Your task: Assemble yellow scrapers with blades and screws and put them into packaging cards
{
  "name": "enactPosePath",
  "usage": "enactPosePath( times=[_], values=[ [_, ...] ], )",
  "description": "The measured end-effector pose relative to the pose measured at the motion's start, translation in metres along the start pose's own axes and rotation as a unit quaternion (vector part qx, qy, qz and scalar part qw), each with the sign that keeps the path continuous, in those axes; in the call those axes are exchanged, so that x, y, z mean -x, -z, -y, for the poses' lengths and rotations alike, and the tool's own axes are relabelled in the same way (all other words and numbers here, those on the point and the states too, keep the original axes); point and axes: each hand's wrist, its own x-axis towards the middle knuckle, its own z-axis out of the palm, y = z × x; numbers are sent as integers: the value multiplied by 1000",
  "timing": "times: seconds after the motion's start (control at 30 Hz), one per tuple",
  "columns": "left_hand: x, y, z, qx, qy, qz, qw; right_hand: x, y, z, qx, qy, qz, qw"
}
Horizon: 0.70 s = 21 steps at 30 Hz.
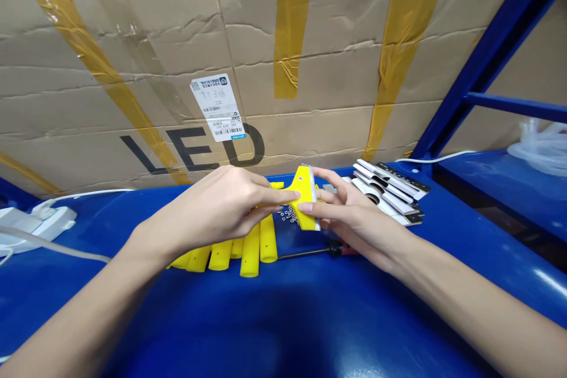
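Observation:
Both hands hold a yellow scraper with a pale strip along its wide right edge and a small hole in its face. My left hand pinches its narrow neck side, the index fingertip on the yellow body. My right hand grips the wide edge, thumb in front and fingers behind. Below my left hand lie several yellow tubular handles, partly hidden by it. Small metal nuts or screws are scattered behind the scraper. A screwdriver lies beneath my right hand, its handle partly covered.
A stack of black-and-white cards lies right of my right hand. A large taped cardboard box stands behind the blue table. A white device with a cable sits at left. Blue metal frame posts rise at right, near clear coiled tubing.

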Motion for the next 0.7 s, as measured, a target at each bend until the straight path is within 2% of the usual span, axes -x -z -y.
enactPosePath(
  times=[0.27, 0.47, 0.7],
  values=[
    [-1, -1, 0, 1, -3, 0, 1000, 1, 1, 0, 0, 1, 2, 1000],
    [0, -2, 0, 5, 20, 10, 1000, 0, 7, 3, 56, 16, 20, 998],
    [3, -5, -2, -19, 14, -30, 999, -7, 16, 5, 20, -18, 29, 999]
  ],
)
